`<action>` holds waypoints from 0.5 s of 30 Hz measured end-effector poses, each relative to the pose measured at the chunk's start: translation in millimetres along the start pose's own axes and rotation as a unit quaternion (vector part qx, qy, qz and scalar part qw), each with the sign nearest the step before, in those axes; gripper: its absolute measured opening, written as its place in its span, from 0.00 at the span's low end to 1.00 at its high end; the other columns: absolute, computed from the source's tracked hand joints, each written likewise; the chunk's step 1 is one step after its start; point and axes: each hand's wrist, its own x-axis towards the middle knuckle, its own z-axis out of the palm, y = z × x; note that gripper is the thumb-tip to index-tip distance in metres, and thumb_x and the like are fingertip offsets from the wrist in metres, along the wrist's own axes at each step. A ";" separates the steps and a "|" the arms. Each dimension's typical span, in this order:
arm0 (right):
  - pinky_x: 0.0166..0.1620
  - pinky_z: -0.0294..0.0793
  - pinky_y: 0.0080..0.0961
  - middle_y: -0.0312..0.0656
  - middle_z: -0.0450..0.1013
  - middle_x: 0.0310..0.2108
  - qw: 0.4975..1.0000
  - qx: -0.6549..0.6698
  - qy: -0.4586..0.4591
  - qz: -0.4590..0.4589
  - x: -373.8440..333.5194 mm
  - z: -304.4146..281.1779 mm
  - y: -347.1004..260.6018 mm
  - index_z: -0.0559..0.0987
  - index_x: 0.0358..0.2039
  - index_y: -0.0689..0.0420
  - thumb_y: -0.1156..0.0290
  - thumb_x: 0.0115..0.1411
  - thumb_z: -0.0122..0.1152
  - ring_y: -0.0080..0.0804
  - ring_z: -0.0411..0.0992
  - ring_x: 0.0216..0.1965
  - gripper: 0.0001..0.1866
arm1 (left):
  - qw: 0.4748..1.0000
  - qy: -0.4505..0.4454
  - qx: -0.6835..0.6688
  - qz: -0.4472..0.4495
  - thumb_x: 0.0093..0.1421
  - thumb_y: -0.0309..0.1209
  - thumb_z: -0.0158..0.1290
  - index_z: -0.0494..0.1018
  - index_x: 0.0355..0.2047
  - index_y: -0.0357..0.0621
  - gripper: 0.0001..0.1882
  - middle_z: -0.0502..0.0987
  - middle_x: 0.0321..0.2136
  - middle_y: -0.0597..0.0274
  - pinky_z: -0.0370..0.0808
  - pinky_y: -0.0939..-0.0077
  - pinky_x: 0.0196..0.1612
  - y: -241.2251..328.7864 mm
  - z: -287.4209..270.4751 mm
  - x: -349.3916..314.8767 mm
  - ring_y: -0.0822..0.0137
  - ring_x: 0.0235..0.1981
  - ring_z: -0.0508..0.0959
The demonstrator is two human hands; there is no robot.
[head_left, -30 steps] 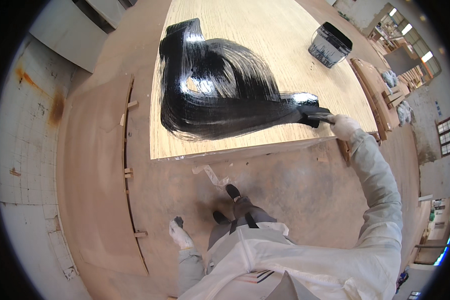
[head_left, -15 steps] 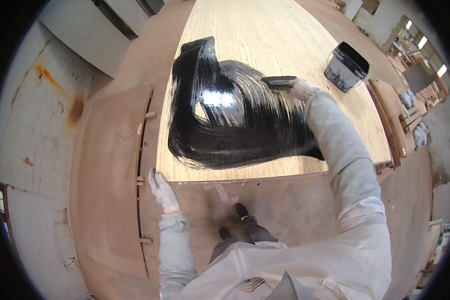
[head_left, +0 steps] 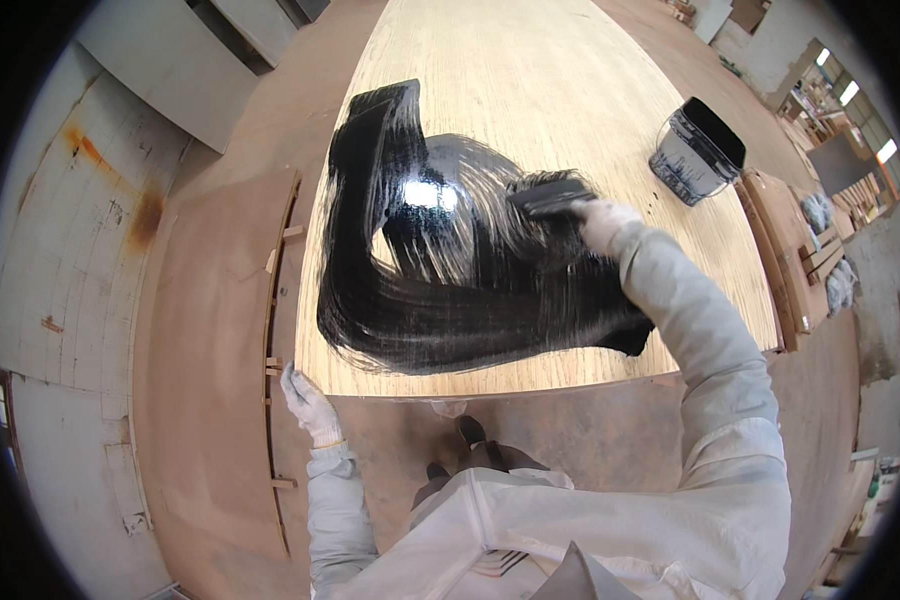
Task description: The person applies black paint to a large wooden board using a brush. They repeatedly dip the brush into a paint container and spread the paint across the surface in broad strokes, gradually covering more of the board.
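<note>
- Coating, glossy black, covers a broad patch on the near part of the pale wood-grain panel in front of us; it looks densest along the patch's left and near sides.
- Inside those bands we see it thin and streaky, with wood showing through and one small bare gap, so we judge that area only partly done.
- Bare wood makes up the far part, the right side and a narrow strip along the near edge; by our reckoning, most of the panel is left.
- Our right hand, in a pale glove, has its grip closed on a flat dark spreader, which is over the streaked right part of the patch.
- Our left hand, also gloved, has nearly straight fingers and nothing that we can see in its grip; it is at the panel's near left corner, and we cannot tell whether it touches.
- A black-smeared bucket stands on uncoated wood at the right, in the way there, with dark specks just beside it.
- Our right sleeve hides some of the panel.
- Brown boards lie beyond its right edge; to our left is a brown sheet.
</note>
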 end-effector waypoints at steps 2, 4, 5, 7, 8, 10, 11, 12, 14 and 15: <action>0.60 0.80 0.45 0.51 0.82 0.56 0.992 -0.072 -0.053 -0.090 -41.1 -9.4 -47.3 0.80 0.63 0.45 0.64 0.72 0.53 0.49 0.81 0.58 0.22 | 0.999 -0.013 0.037 -0.019 0.82 0.37 0.44 0.74 0.62 0.33 0.21 0.80 0.54 0.47 0.74 0.64 0.61 0.5 -25.6 7.1 0.59 0.56 0.79; 0.62 0.79 0.44 0.51 0.83 0.54 0.990 -0.078 -0.032 -0.109 -61.4 -9.2 -22.1 0.80 0.63 0.47 0.64 0.72 0.53 0.49 0.81 0.58 0.21 | 0.999 -0.003 0.020 -0.030 0.82 0.38 0.44 0.74 0.62 0.34 0.21 0.81 0.54 0.48 0.74 0.64 0.62 10.9 -29.0 3.8 0.59 0.55 0.79; 0.62 0.79 0.44 0.51 0.82 0.55 0.993 -0.078 -0.061 -0.071 -47.3 -15.4 -26.9 0.80 0.63 0.49 0.64 0.73 0.52 0.48 0.80 0.59 0.21 | 0.999 0.012 0.010 -0.032 0.82 0.38 0.44 0.74 0.62 0.34 0.21 0.81 0.54 0.48 0.74 0.64 0.62 7.8 -31.1 3.4 0.59 0.55 0.79; 0.62 0.79 0.42 0.51 0.81 0.58 0.995 -0.076 -0.061 0.001 -1.8 -18.7 -18.4 0.80 0.63 0.53 0.65 0.74 0.51 0.48 0.80 0.61 0.21 | 1.000 0.017 -0.014 -0.019 0.82 0.39 0.44 0.74 0.61 0.34 0.21 0.81 0.55 0.48 0.74 0.64 0.61 -0.4 -19.5 3.7 0.59 0.55 0.79; 0.60 0.80 0.44 0.50 0.82 0.57 0.996 -0.056 -0.062 0.022 20.2 -20.6 -30.3 0.78 0.67 0.47 0.65 0.72 0.54 0.53 0.80 0.58 0.23 | 1.000 0.012 -0.013 -0.020 0.82 0.39 0.44 0.74 0.61 0.34 0.21 0.80 0.55 0.47 0.74 0.64 0.61 0.7 -15.8 6.4 0.59 0.55 0.78; 0.59 0.81 0.45 0.50 0.82 0.56 1.000 -0.002 0.003 -0.029 59.3 -10.8 -45.6 0.77 0.67 0.47 0.65 0.72 0.54 0.55 0.81 0.57 0.24 | 1.000 -0.007 -0.012 -0.026 0.82 0.39 0.45 0.74 0.62 0.34 0.21 0.80 0.55 0.47 0.74 0.64 0.61 5.6 -5.4 6.1 0.59 0.55 0.78; 0.59 0.81 0.44 0.50 0.82 0.57 0.998 -0.012 0.008 -0.068 57.4 -4.9 -66.1 0.77 0.67 0.47 0.65 0.72 0.54 0.55 0.80 0.57 0.24 | 0.999 -0.027 -0.001 -0.024 0.82 0.39 0.45 0.74 0.61 0.34 0.21 0.81 0.54 0.47 0.75 0.63 0.61 17.3 -10.1 4.0 0.58 0.53 0.79; 0.59 0.81 0.44 0.51 0.81 0.58 0.993 -0.019 0.021 -0.113 49.6 -5.5 -94.7 0.77 0.67 0.46 0.65 0.72 0.53 0.55 0.80 0.57 0.24 | 0.999 -0.033 0.000 -0.029 0.82 0.39 0.44 0.74 0.61 0.34 0.21 0.82 0.53 0.47 0.75 0.63 0.60 17.1 -14.7 3.0 0.58 0.53 0.80; 0.65 0.77 0.42 0.46 0.80 0.61 0.978 -0.086 -0.069 -0.175 5.0 -17.5 -129.1 0.77 0.68 0.48 0.67 0.73 0.48 0.50 0.78 0.63 0.24 | 0.998 -0.039 0.012 -0.043 0.82 0.38 0.44 0.74 0.61 0.34 0.21 0.82 0.52 0.48 0.76 0.63 0.59 8.6 -42.8 4.9 0.58 0.52 0.80; 0.66 0.76 0.41 0.46 0.80 0.61 0.978 -0.104 -0.070 -0.164 -8.2 -21.9 -114.6 0.77 0.69 0.45 0.66 0.72 0.50 0.49 0.78 0.63 0.26 | 0.999 -0.033 0.017 -0.037 0.81 0.37 0.44 0.75 0.60 0.34 0.20 0.83 0.50 0.49 0.77 0.64 0.57 4.6 -44.6 4.3 0.59 0.50 0.81</action>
